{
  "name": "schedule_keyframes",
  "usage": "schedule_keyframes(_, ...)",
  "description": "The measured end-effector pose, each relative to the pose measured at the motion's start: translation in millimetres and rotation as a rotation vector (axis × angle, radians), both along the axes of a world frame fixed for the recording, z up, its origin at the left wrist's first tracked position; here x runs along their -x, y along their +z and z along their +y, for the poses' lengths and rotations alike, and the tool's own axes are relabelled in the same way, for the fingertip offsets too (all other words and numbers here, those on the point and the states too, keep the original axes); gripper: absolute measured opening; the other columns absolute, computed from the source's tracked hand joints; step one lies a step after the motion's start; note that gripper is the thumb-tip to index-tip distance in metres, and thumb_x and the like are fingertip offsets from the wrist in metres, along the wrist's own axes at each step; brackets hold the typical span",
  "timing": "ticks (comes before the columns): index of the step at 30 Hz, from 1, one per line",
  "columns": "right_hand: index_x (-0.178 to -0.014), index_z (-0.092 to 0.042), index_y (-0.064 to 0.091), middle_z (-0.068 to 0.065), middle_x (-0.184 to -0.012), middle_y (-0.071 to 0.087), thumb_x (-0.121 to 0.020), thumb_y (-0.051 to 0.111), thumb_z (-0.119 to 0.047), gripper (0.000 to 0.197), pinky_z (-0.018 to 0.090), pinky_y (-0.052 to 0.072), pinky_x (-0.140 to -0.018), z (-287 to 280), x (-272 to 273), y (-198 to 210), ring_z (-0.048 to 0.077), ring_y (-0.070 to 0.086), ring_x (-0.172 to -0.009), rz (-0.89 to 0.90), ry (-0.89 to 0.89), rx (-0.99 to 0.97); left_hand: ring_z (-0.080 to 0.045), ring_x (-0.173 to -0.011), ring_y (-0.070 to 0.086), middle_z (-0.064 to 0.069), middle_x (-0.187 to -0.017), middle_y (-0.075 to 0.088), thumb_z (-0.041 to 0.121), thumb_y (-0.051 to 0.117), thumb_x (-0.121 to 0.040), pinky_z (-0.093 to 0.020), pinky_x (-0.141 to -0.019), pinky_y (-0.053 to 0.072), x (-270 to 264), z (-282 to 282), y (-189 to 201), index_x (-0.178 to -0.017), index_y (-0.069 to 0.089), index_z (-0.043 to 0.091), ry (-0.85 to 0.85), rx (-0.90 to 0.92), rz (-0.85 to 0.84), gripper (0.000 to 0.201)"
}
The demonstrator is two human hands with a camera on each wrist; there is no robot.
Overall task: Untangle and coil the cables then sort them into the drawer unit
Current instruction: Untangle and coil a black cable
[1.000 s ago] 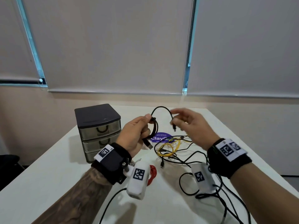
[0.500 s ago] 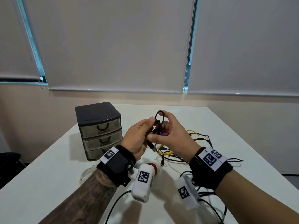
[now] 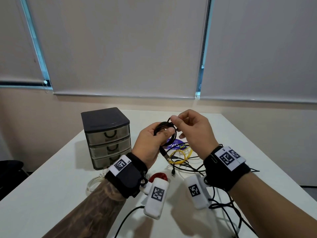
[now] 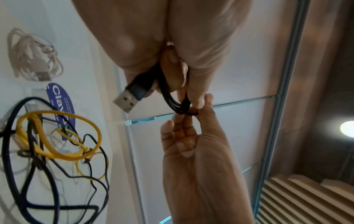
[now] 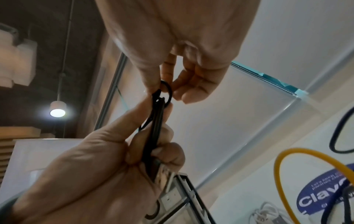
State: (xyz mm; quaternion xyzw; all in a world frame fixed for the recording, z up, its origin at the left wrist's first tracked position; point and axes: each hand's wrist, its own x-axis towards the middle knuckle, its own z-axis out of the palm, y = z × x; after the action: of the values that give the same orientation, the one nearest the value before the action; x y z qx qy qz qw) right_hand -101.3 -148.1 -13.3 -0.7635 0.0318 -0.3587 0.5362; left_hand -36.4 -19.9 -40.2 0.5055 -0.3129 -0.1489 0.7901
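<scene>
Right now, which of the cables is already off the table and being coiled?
The thin black cable: both the left hand and the right hand hold its loops in the air; the yellow cable lies tangled on the table.

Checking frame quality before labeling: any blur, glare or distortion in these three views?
Head view: sharp, wide-angle bend in the blinds' edges, soft shadows under the wrists on the table. Left wrist view: palm close and soft, black cable and its plug fairly clear, lamp glare at the right edge. Right wrist view: near left hand blurred, ceiling lamp flares, right hand soft.

Black cable point(image 3: 165, 134), seemingly yellow cable point(image 3: 180, 156)
</scene>
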Motion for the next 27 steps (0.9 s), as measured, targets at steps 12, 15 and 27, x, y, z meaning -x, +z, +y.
schedule_keyframes(12, -0.089, -0.011, 0.077, 0.002, -0.074, 0.064, -0.096, 0.065, -0.031, 0.024, 0.025, 0.046, -0.071, -8, 8, 6, 0.013, 0.058, -0.074, 0.111, 0.241, -0.109, -0.006, -0.045, 0.029, 0.005, -0.058, 0.045, 0.021, 0.071, -0.08, -0.014, -0.044, 0.032, -4, 3, 0, -0.091, 0.068, 0.007, -0.003, 0.005, 0.025, 0.018)
schedule_keyframes(15, -0.086, -0.012, 0.078, -0.005, -0.069, 0.068, -0.097, 0.065, -0.025, 0.021, 0.014, 0.044, -0.064, -5, 13, 10, 0.005, 0.059, -0.067, 0.032, 0.186, 0.001, -0.005, -0.048, 0.022, 0.002, -0.061, 0.041, 0.042, 0.07, -0.077, -0.014, -0.042, 0.022, -6, 4, 3, -0.087, 0.074, 0.013, -0.067, -0.008, 0.074, 0.031)
schedule_keyframes(27, -0.082, -0.008, 0.078, 0.004, -0.06, 0.06, -0.095, 0.068, -0.032, 0.029, 0.015, 0.04, -0.058, -32, 10, 24, 0.008, 0.05, -0.057, -0.136, -0.045, 0.0, -0.009, -0.049, 0.028, 0.003, -0.065, 0.032, 0.024, 0.066, -0.084, -0.031, -0.061, 0.016, -4, 7, -5, -0.084, 0.067, 0.015, -0.18, -0.095, 0.197, 0.009)
